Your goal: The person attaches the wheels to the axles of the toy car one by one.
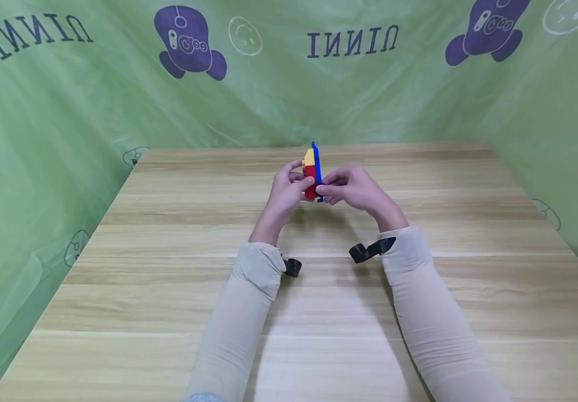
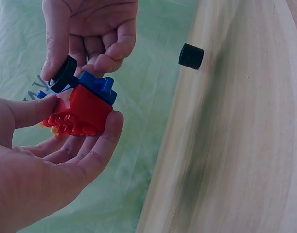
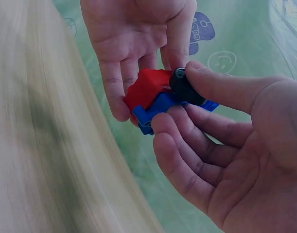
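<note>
Above the far part of the table, both hands hold up a small toy vehicle of building bricks. My left hand (image 1: 285, 188) grips its red brick (image 2: 90, 111) between thumb and fingers, with the studs toward the palm. A yellow brick (image 1: 309, 158) sits beside the red one. Along the other side runs a blue base (image 3: 160, 109). My right hand (image 1: 356, 188) pinches a black wheel (image 3: 184, 87) at the side of the base, thumb on the wheel and fingertips by the blue base. Whether the wheel is fixed on the base, I cannot tell.
A wood-grain table (image 1: 168, 290) lies beneath both arms. Green printed cloth (image 1: 278, 106) hangs behind it and at both sides. Black camera mounts (image 1: 364, 252) stick out inward from both wrists.
</note>
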The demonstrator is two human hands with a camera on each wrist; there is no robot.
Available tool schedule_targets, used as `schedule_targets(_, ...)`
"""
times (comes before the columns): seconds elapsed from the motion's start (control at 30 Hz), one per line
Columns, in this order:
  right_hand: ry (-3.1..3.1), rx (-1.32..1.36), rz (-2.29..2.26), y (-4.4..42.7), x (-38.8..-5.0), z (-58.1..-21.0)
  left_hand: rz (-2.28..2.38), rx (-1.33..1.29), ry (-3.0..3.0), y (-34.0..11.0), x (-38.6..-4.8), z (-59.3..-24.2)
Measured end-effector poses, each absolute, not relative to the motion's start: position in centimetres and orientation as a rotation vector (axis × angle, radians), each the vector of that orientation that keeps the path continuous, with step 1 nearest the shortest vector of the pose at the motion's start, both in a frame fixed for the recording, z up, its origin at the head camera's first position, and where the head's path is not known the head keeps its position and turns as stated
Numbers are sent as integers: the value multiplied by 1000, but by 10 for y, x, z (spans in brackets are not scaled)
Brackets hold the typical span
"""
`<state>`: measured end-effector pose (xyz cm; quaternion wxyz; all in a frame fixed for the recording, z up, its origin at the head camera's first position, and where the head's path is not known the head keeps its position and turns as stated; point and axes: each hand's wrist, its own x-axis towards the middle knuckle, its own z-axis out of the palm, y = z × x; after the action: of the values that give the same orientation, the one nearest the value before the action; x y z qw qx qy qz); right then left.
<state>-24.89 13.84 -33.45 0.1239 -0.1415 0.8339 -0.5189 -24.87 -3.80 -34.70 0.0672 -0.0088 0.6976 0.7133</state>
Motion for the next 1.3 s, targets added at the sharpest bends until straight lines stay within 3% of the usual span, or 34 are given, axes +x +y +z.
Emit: schedule_targets(1.3,2508,-484,-1502,132,-247,-342,2198,-168,1989,-33,-247,-348)
